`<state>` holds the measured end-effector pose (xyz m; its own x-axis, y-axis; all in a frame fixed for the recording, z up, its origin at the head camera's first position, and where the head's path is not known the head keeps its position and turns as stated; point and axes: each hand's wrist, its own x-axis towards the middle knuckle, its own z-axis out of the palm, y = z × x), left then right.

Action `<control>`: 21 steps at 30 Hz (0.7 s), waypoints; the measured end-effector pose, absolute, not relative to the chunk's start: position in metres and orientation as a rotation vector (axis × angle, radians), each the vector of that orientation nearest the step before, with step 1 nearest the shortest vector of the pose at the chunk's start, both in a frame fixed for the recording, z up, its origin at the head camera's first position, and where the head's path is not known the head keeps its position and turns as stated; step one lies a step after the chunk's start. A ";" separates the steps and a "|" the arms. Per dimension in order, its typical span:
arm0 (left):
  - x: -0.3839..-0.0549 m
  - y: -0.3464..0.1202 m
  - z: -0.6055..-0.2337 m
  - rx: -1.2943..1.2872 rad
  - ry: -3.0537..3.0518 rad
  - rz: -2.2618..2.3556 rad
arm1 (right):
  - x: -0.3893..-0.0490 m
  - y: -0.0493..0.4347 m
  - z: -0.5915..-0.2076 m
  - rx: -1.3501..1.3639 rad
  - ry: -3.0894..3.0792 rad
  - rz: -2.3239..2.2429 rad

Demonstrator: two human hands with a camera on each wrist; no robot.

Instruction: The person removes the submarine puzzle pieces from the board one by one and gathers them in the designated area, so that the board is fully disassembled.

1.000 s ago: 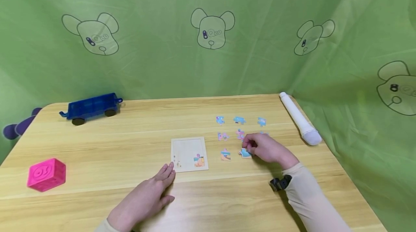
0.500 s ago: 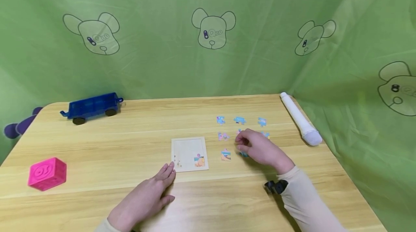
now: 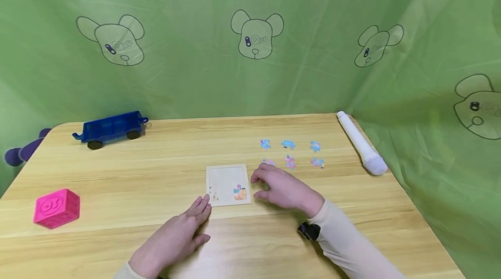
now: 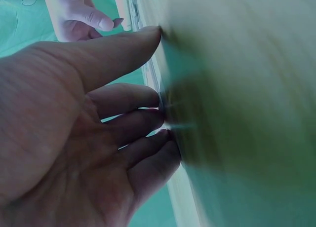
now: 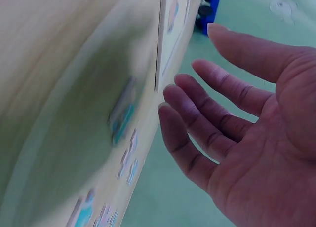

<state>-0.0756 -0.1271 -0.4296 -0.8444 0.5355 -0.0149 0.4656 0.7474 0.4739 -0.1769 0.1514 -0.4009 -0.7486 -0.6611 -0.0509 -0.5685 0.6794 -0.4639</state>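
Observation:
A square wooden puzzle board (image 3: 227, 177) lies on the table, with one orange-and-teal piece (image 3: 240, 193) in its lower right corner. My left hand (image 3: 174, 237) rests with its fingertips at the board's lower left corner, fingers fairly straight. Just right of the board, my right hand (image 3: 283, 187) hovers low over the table. The right wrist view shows its fingers (image 5: 185, 113) loosely bent and apart, holding nothing. Beneath that hand is a loose puzzle piece (image 5: 121, 113) with a teal part, hidden in the head view. Another piece (image 3: 269, 163) peeks out behind the fingers.
More loose pieces lie beyond the right hand, among them a pink one (image 3: 289, 162) and a blue one (image 3: 288, 144). A white microphone (image 3: 360, 142) lies by the right edge. At left are a blue toy wagon (image 3: 111, 129) and a pink block (image 3: 56, 208). A green curtain (image 3: 188, 83) hangs behind.
My right hand has let go of the light-blue piece in the front row and moved left, stopping beside the board. The left hand has stayed at the board's corner.

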 end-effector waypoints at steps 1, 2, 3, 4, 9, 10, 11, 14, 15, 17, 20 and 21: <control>-0.076 -0.127 -0.430 0.805 2.794 0.700 | -0.177 0.148 -0.401 -1.003 2.669 -0.621; -0.076 -0.127 -0.430 0.803 2.794 0.701 | -0.177 0.144 -0.402 -1.007 2.661 -0.613; -0.076 -0.127 -0.430 0.800 2.793 0.704 | -0.177 0.140 -0.402 -1.013 2.656 -0.606; -0.076 -0.127 -0.430 0.796 2.791 0.707 | -0.177 0.137 -0.403 -1.018 2.652 -0.600; -0.076 -0.127 -0.430 0.787 2.785 0.711 | -0.176 0.125 -0.407 -1.043 2.651 -0.554; -0.076 -0.127 -0.430 0.788 2.785 0.710 | -0.176 0.124 -0.408 -1.048 2.655 -0.533; -0.076 -0.127 -0.430 0.789 2.785 0.707 | -0.176 0.123 -0.409 -1.057 2.658 -0.518; -0.076 -0.126 -0.430 0.788 2.787 0.701 | -0.174 0.119 -0.411 -1.096 2.678 -0.468; -0.076 -0.126 -0.430 0.788 2.788 0.699 | -0.174 0.118 -0.411 -1.106 2.684 -0.455; -0.076 -0.126 -0.430 0.784 2.789 0.698 | -0.174 0.116 -0.412 -1.121 2.691 -0.439; -0.075 -0.127 -0.430 0.778 2.789 0.701 | -0.174 0.113 -0.412 -1.124 2.688 -0.433; -0.075 -0.127 -0.431 0.777 2.788 0.703 | -0.174 0.112 -0.412 -1.121 2.688 -0.430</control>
<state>-0.0754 -0.1268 -0.4307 -0.8514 0.5236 -0.0301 0.4468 0.7542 0.4812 -0.1741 0.1124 -0.4122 -0.6933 -0.7174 -0.0690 -0.6600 0.6705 -0.3389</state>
